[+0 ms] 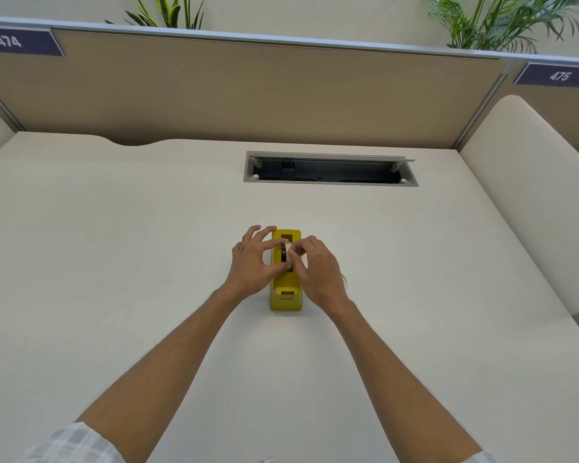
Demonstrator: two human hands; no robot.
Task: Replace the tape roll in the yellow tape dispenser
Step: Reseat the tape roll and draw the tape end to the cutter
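The yellow tape dispenser (285,295) stands on the white desk (114,262), its cutter end towards me. In its slot sits a black core with a whitish tape roll (284,252) on it. My left hand (253,262) pinches the roll from the left with thumb and fingers. My right hand (316,269) pinches it from the right, and its fingers hide part of the slot. Whether the roll rests fully in its cradle is hidden by my fingers.
An open cable tray (330,170) is sunk into the desk behind the dispenser. A tan partition (248,88) closes the back, with plants above it. A cream chair back (528,195) stands at the right edge.
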